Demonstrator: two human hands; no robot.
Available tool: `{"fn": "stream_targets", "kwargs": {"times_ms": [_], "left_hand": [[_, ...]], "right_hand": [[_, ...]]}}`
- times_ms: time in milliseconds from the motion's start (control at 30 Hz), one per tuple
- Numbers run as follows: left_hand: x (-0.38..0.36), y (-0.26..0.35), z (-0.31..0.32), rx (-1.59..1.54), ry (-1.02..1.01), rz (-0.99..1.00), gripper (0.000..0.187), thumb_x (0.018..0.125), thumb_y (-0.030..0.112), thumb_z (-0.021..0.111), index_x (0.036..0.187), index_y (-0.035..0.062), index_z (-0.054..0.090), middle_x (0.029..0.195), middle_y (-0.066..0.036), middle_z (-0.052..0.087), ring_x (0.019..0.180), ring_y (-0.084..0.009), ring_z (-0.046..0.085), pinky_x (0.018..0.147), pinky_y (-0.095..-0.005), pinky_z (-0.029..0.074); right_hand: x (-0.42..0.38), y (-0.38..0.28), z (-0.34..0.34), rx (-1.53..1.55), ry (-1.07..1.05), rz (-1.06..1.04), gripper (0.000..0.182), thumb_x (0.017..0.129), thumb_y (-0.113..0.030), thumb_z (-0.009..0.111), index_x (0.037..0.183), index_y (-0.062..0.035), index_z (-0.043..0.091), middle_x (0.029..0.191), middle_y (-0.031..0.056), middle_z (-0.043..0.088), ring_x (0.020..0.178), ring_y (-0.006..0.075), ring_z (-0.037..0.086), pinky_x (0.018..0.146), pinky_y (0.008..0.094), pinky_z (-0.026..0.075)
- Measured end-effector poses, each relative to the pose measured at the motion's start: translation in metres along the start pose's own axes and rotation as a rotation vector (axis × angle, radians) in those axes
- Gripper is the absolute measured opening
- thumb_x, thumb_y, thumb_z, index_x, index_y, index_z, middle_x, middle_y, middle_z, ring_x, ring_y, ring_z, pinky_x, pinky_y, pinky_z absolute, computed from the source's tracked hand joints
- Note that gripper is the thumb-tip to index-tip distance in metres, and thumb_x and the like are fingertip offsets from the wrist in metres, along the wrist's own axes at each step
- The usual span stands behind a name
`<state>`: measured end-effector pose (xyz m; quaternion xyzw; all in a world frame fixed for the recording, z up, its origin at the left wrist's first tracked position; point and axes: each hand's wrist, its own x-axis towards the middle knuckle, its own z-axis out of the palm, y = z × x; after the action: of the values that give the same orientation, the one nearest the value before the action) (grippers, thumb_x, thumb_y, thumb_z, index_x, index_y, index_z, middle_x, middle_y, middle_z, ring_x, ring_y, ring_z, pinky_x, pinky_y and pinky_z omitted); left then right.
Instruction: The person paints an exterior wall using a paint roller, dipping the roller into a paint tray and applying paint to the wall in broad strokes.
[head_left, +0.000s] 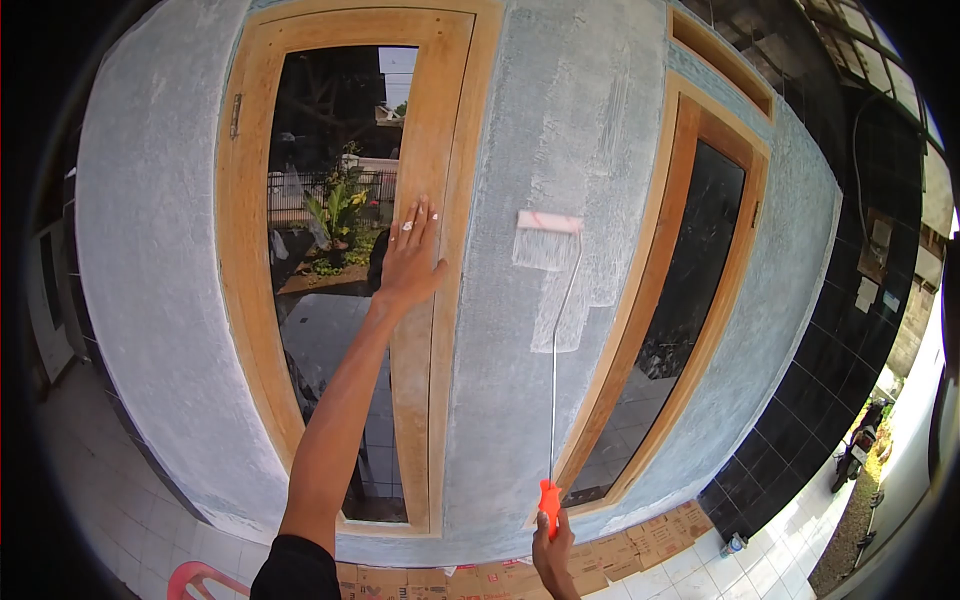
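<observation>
My left hand (411, 262) lies flat with fingers stretched on the wooden window frame (455, 150), beside the dark glass. White specks show on its fingers. Low in view, my right hand (553, 548) is wrapped round the orange handle of a paint roller (550, 222). Its thin metal rod rises to the roller head, which rests against the grey-blue wall (500, 400) between the two windows. Fresh whitish paint (560, 325) spreads in streaks just below the roller, and paler, rough streaks run up the wall above it.
A second wooden-framed window (690, 270) stands to the right. Flattened cardboard (640, 545) covers the floor along the wall's foot. A red plastic chair (195, 578) is at lower left, a small can (735, 545) at lower right. Black tiles (800, 450) clad the wall farther right.
</observation>
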<state>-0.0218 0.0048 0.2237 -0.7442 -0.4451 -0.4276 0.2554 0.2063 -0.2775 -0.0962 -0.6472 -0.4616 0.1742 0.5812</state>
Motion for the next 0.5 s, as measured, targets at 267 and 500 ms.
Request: {"fn": "stream_targets", "kwargs": {"times_ms": [267,500], "left_hand": [[-0.001,0.001,0.0,-0.02,0.014,-0.002,0.083,0.079,0.024,0.06,0.144,0.0015,0.014,0.153,-0.011,0.006,0.142,-0.0238,0.003,0.115,-0.0421,0.008],[0.002,0.001,-0.003,-0.027,-0.009,-0.006,0.084,0.078,0.022,0.06,0.145,0.0018,0.013,0.153,-0.011,0.005,0.142,-0.0236,0.002,0.115,-0.042,0.007]], "right_hand": [[0.153,-0.257,-0.037,-0.011,0.197,-0.422,0.041,0.095,-0.037,0.046,0.092,0.0035,0.053,0.067,0.0182,0.052,0.061,0.029,0.052,0.058,0.04,0.038],[0.212,-0.411,-0.041,0.169,0.119,-0.441,0.047,0.091,-0.049,0.047,0.097,-0.0028,0.051,0.05,-0.0003,0.039,0.037,0.0091,0.04,0.035,0.0261,0.034]]}}
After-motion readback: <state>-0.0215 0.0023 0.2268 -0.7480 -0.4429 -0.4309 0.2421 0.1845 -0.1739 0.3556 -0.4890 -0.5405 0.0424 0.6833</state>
